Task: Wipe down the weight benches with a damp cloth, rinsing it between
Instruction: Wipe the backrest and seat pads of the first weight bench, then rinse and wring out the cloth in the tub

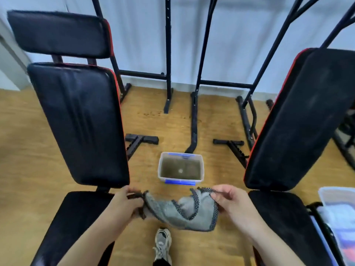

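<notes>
A grey cloth [184, 212] with a dark dotted border hangs stretched between my two hands above the wooden floor. My left hand [125, 203] grips its bunched left end. My right hand [228, 201] pinches its right corner. Just beyond the cloth stands a clear plastic tub [180, 168] with blue clips, holding murky water. A black padded weight bench [80, 120] with red trim rises on my left, its backrest inclined. A second black bench [299, 120] stands on my right.
Black steel rack uprights [169, 54] and floor feet stand behind the tub against a pale wall. A clear storage box [340, 214] with items sits at the far right. My shoe [162, 243] is on the floor below the cloth.
</notes>
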